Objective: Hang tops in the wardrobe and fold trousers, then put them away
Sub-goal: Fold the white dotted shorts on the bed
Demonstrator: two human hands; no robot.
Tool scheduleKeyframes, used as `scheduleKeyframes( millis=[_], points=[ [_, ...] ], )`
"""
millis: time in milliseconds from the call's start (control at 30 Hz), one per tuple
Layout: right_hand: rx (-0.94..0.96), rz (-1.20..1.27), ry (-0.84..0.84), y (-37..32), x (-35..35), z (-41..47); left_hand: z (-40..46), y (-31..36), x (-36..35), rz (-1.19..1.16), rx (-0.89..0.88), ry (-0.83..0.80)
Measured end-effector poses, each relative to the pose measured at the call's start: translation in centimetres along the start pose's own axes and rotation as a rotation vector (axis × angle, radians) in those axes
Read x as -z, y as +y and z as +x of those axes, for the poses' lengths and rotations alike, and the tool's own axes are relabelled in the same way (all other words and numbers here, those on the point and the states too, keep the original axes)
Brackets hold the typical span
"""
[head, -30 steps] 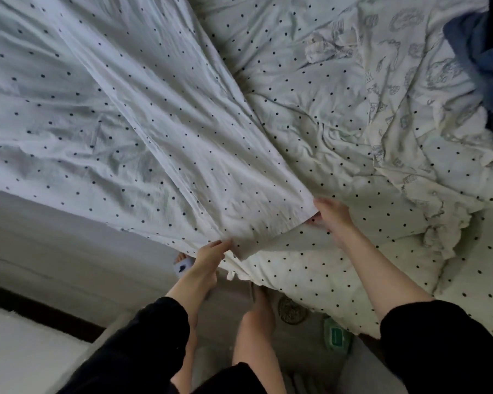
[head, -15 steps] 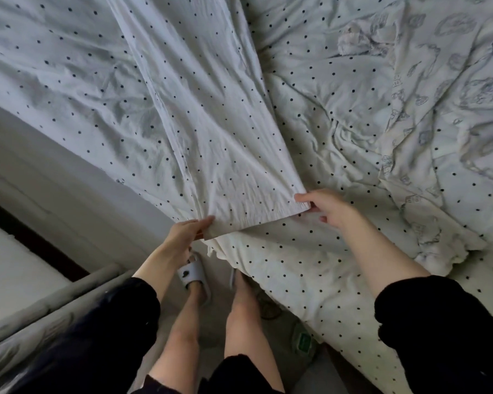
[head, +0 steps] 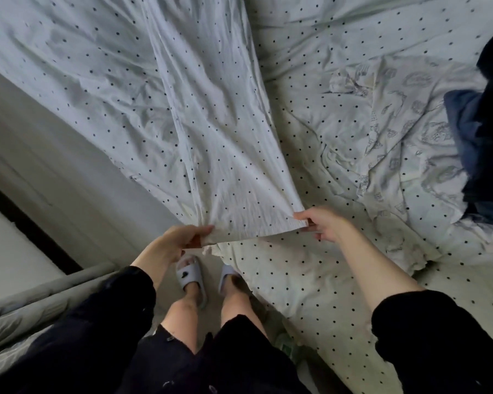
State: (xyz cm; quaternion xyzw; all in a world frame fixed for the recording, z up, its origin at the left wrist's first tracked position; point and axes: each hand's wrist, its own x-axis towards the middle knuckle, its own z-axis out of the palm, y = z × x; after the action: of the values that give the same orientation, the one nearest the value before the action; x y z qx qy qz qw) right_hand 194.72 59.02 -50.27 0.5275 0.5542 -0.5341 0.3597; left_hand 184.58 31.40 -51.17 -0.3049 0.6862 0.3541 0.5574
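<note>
Trousers lie stretched along the bed; my left hand and right hand pinch the hem corners. Uneven pulling could skew the legs, spoiling the fold.

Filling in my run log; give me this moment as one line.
step: fold trousers | left hand: pinches hem corner | right hand: pinches other corner | dotted trousers: spread on bed

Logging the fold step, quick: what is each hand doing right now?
Left hand: pinches one hem corner of the polka-dot trousers.
Right hand: pinches the other hem corner.
</note>
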Motion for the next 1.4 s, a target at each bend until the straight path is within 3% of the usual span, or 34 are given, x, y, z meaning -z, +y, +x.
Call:
scheduleKeyframes(
  millis=[300, 433, 533, 667, 833, 933, 1233, 1400],
  points=[
    [0.126, 0.057, -0.002, -14.3, 1.2, -2.1, -2.7, 13.6, 4.3, -0.116, -0.156, -0.012],
    [0.362, 0.120, -0.032, -22.2, 1.3, -1.4, -2.5, 21.2, 6.7, -0.205, -0.355, 0.060],
    [0.524, -0.059, 0.016, -26.4, 0.2, 1.2, 1.0, 25.2, 8.3, -0.092, -0.508, 0.210],
    [0.662, -0.492, 0.254, -24.7, -2.3, 5.8, 5.6, 21.6, 8.0, 0.625, -0.742, 0.543],
    [0.713, -1.081, 0.501, -18.9, -4.3, 10.1, 9.1, 15.4, 6.6, 1.204, -1.065, 0.579],
    [0.789, -1.183, 0.617, -16.8, -5.1, 11.4, 10.4, 15.1, 6.5, 1.305, -1.235, 0.602],
    [0.691, -1.338, 0.709, -16.4, -5.7, 16.3, 14.2, 15.2, 5.8, 1.419, -1.290, 0.677],
    [0.729, -1.421, 0.644, -17.3, -5.0, 17.1, 14.1, 15.4, 5.6, 1.351, -1.329, 0.691]
  ],
)
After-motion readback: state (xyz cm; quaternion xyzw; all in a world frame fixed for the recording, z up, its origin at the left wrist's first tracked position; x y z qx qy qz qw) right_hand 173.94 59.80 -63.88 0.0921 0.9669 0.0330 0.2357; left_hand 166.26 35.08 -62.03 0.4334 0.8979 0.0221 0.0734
